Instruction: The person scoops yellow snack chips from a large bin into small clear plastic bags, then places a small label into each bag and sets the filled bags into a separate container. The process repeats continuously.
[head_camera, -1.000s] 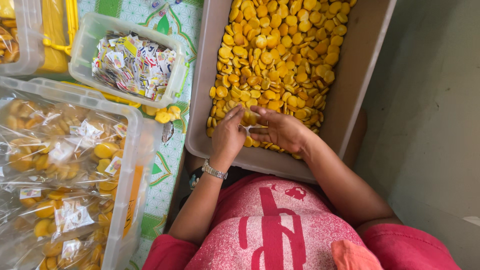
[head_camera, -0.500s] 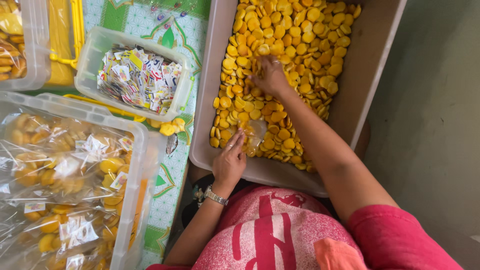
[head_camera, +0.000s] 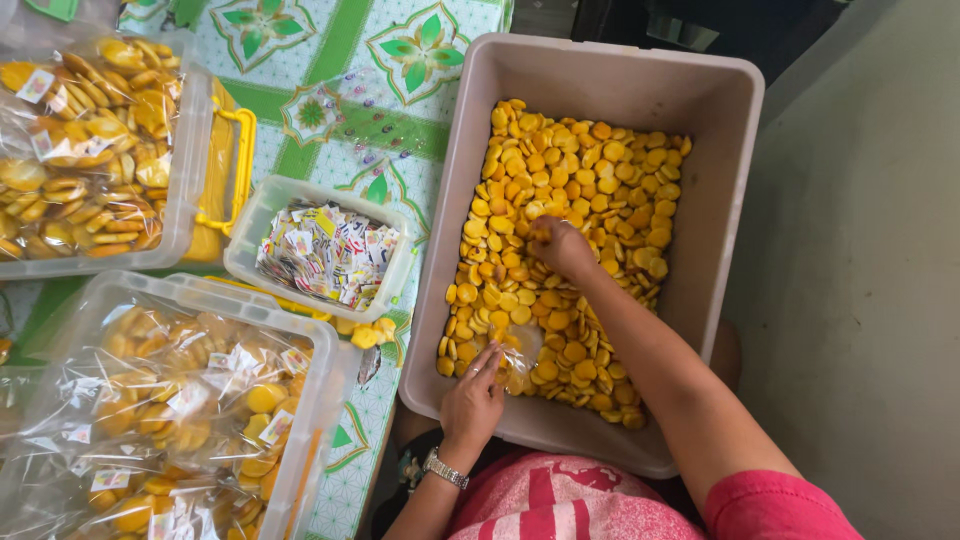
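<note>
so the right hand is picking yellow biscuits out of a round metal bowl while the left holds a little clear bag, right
Not quite: the head view shows a rectangular beige plastic tub, not a round metal bowl. The rest stands: the right hand is in the yellow biscuits while the left hand holds a small clear bag.
</note>
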